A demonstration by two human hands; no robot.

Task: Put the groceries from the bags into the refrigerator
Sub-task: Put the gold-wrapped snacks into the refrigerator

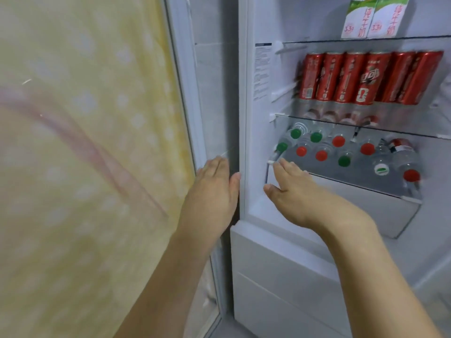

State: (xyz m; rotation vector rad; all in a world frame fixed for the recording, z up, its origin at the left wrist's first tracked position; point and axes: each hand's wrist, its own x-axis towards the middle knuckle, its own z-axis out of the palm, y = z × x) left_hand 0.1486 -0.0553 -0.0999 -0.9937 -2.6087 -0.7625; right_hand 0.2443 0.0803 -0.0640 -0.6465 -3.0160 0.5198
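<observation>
The refrigerator (246, 118) stands open beside a yellow curtain (85, 142). Your right hand (300, 193), fingers straight and empty, lies nearer the upright bottles (341, 152), up and right of it; your left hand (214, 189) rests flat on the frame.

In my open refrigerator (246, 118), red cans (366, 78) stand in a row on the middle shelf, two milk cartons (371, 17) above them, and red- and green-capped bottles (341, 152) below.
</observation>
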